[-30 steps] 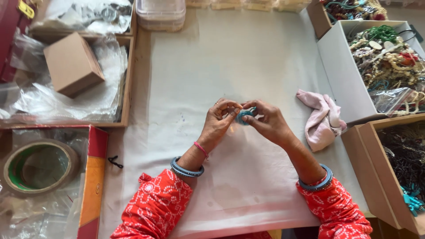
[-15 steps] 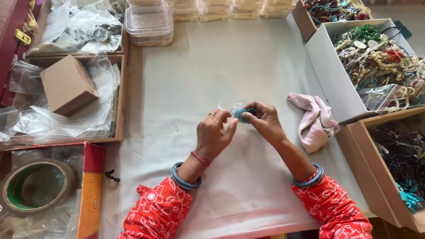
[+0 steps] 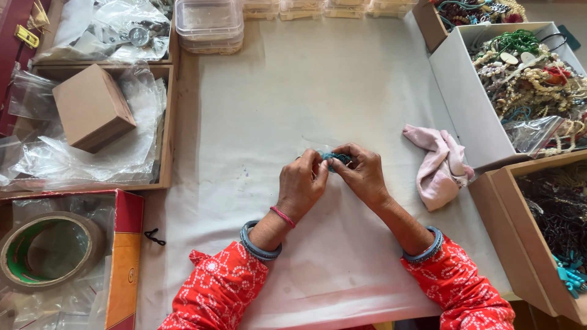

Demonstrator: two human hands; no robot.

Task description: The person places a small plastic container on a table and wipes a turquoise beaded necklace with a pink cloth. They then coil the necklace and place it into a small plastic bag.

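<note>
My left hand (image 3: 301,184) and my right hand (image 3: 362,172) meet over the middle of the white cloth-covered table (image 3: 306,91). Between their fingertips is a small teal beaded piece (image 3: 335,158) with a small clear plastic bag (image 3: 324,151) around it. Both hands pinch this bundle just above the cloth. Most of the piece is hidden by my fingers. Red patterned sleeves and blue bangles cover my forearms and wrists.
A crumpled pink cloth (image 3: 440,164) lies to the right. White box (image 3: 468,91) of mixed bead jewellery at right; cardboard box (image 3: 520,244) of dark strands below it. Left: tray with brown box (image 3: 92,107) and plastic bags, tape roll (image 3: 46,247). Clear plastic containers (image 3: 208,24) at back.
My left hand opened and drew back half a second ago, then came back to the bundle. Both hands now pinch it together, slightly lower on the table.
</note>
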